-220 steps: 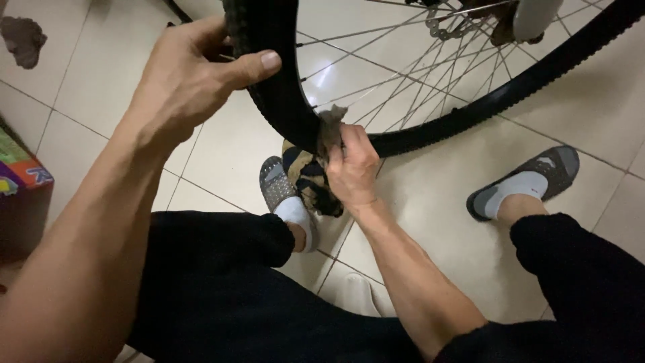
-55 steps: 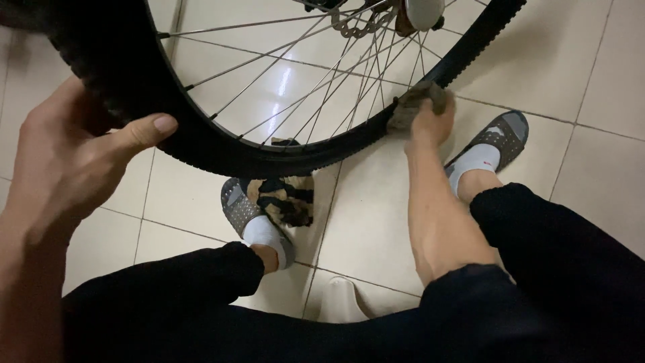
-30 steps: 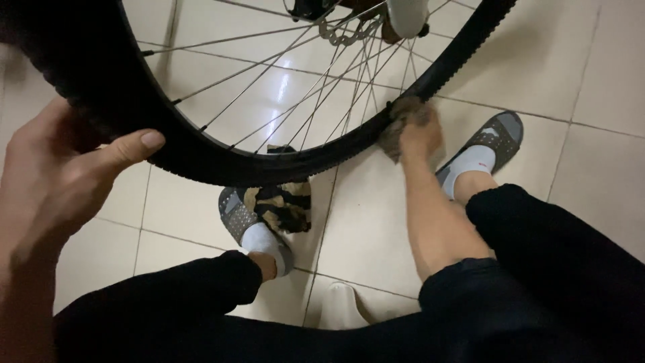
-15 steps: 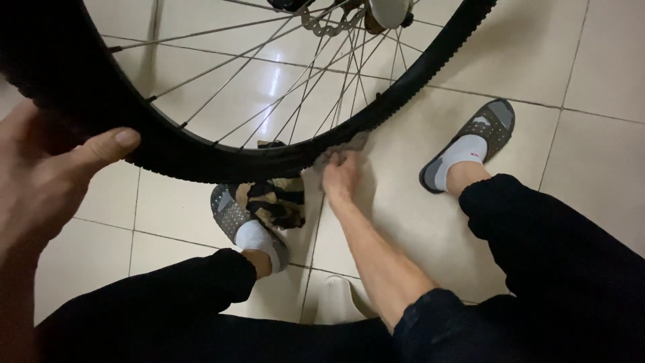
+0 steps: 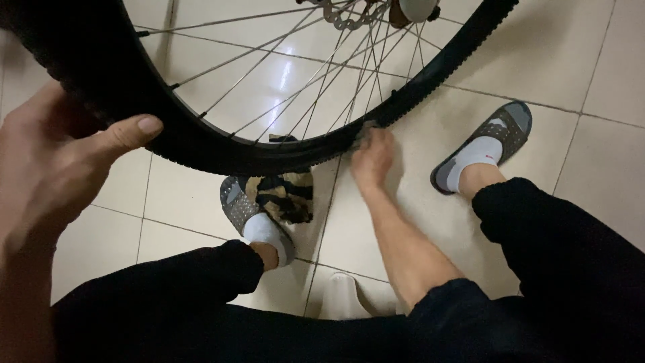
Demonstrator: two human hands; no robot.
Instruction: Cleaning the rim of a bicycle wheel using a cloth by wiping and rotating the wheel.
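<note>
The left hand (image 5: 57, 158) is clamped on the black tyre (image 5: 222, 151) of a bicycle wheel, thumb laid across the tread and the other fingers hidden behind it, steadying the wheel near the left edge of the view. The right hand (image 5: 371, 156) has its fingers bunched together, pressing a small grey rag (image 5: 366, 128) against the tyre's lower sidewall, just where the rubber curves up to the right; how firmly it grips cannot be told. Judged from this, the wiping is under way, and how much of the tyre is already clean does not show. Outward, spokes (image 5: 302, 74) fan to the hub, and a patterned cloth (image 5: 282, 195) lies on the tiled floor (image 5: 571, 60) beside a slippered foot (image 5: 252, 218).
</note>
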